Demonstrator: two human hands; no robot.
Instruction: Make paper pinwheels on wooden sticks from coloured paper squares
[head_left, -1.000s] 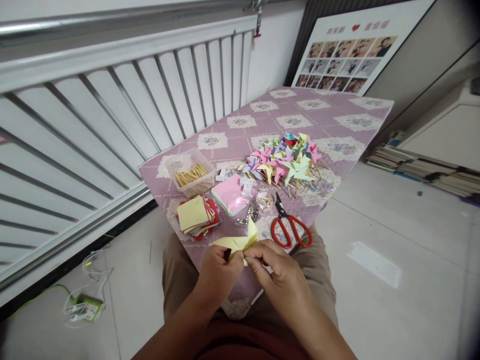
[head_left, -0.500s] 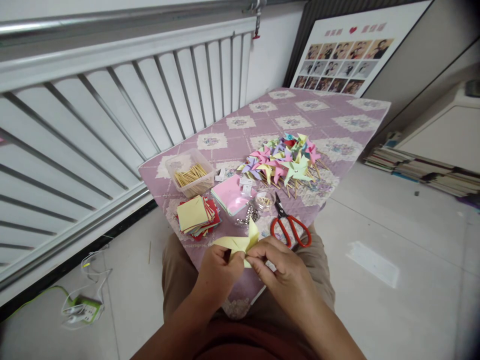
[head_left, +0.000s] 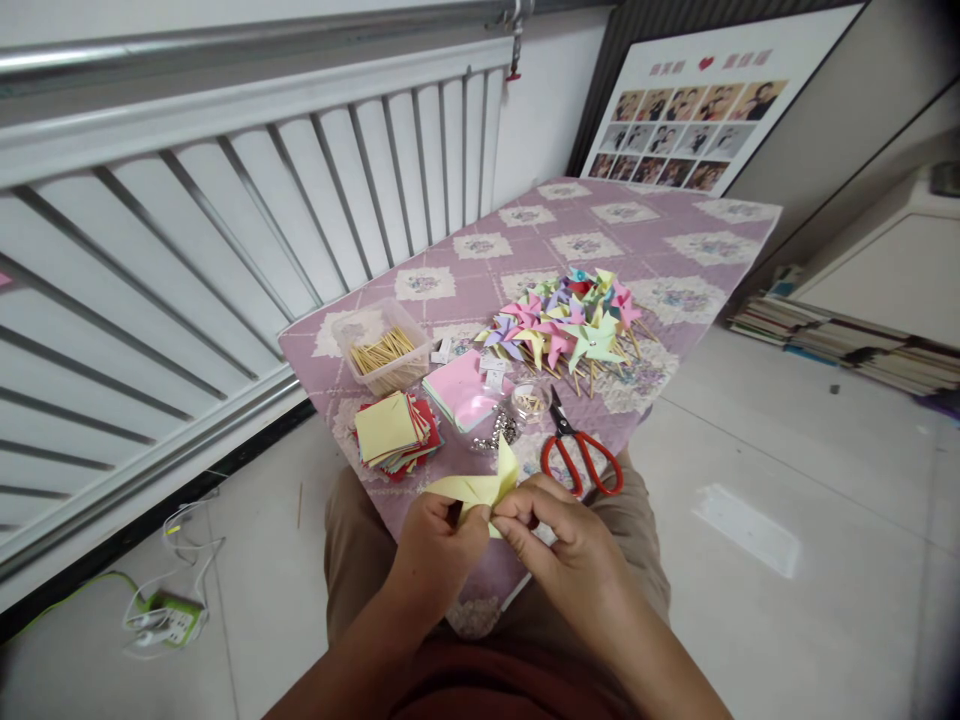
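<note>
A yellow paper pinwheel (head_left: 487, 488), partly folded, is held over the near corner of the table between both hands. My left hand (head_left: 439, 545) pinches its left side with thumb and fingers. My right hand (head_left: 559, 530) is closed at the pinwheel's right side, thumb and forefinger pressed together near its middle; whether something small is between them I cannot make out. Just beyond lie a heap of small metal pins (head_left: 501, 428) and scissors with red handles (head_left: 581, 455). A stack of coloured paper squares (head_left: 391, 432) rests to the left.
Finished paper pinwheels (head_left: 562, 325) on sticks lie in a pile further back. A clear plastic box (head_left: 379, 350) holds wooden sticks. Beside it are pink paper sheets (head_left: 457, 385) and a small round tub (head_left: 529, 402). A radiator (head_left: 285, 200) runs along the table's left side.
Almost nothing differs. Both hands keep their pinch on the yellow pinwheel, with at most a very slight shift of the paper.
</note>
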